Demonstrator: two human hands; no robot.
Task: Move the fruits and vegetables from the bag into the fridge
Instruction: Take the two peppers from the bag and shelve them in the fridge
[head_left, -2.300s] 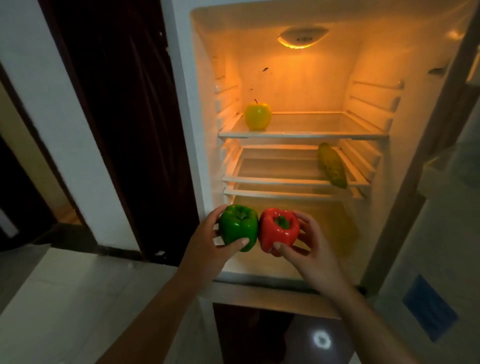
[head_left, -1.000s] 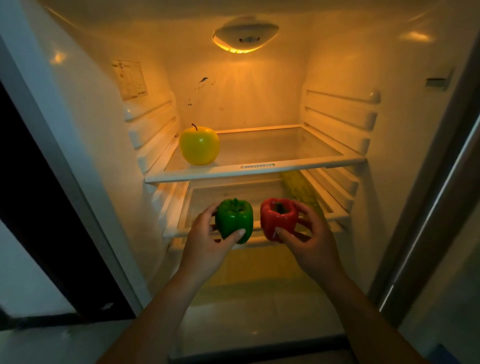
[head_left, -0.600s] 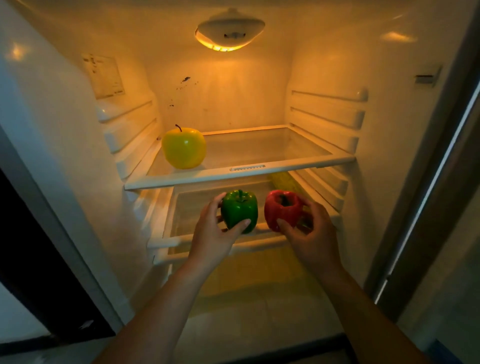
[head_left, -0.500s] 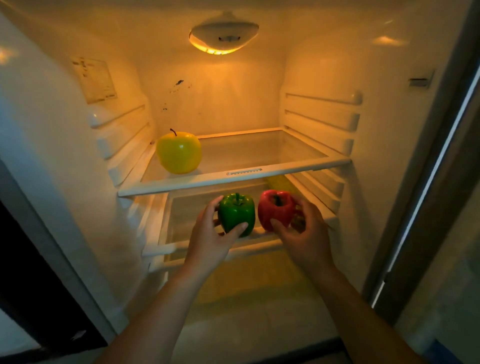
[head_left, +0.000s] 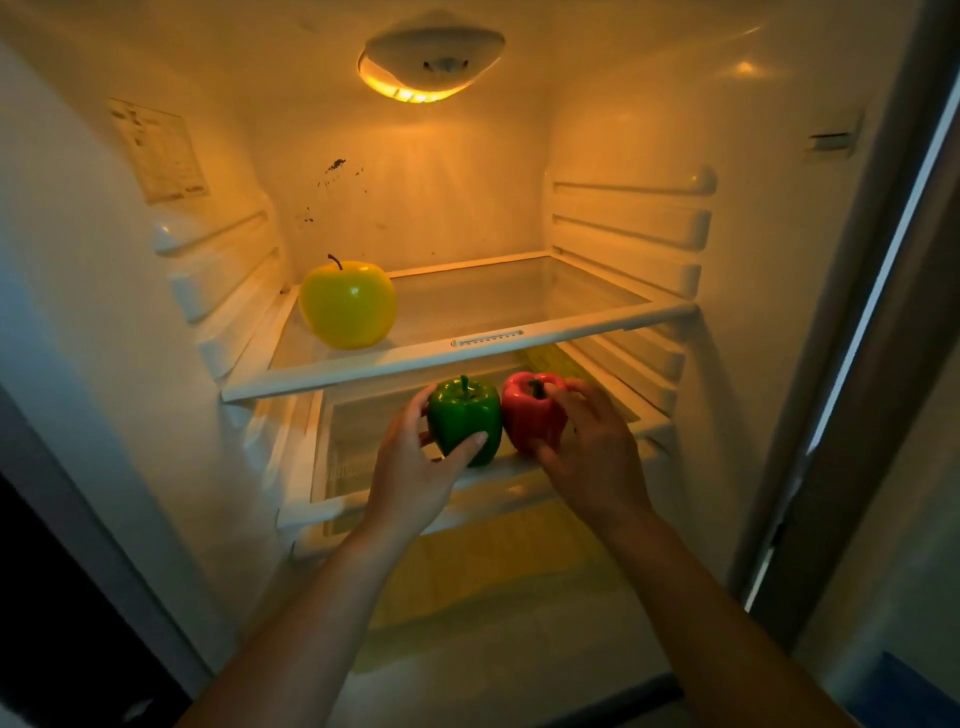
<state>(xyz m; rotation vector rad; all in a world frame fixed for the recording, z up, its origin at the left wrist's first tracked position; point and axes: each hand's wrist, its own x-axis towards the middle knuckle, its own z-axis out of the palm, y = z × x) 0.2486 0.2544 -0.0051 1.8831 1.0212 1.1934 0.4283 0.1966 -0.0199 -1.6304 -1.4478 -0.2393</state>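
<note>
A dome lamp (head_left: 431, 65) in the fridge (head_left: 467, 197) throws warm amber light inside; outside it all is dim. Glare spots the right wall (head_left: 744, 67), the fingers (head_left: 582, 395) of the right hand (head_left: 592, 457) blur slightly, and the frame edges bow.

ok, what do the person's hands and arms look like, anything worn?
Nothing worn: left hand and right hand show no gloves, rings or watch. The left forearm and right forearm are uncovered, no sleeves in frame. Dim light, so small marks can't be ruled out.

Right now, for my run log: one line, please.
left hand: holds green bell pepper; right hand: holds red bell pepper; both: lower shelf front; round yellow apple: upper glass shelf
</note>
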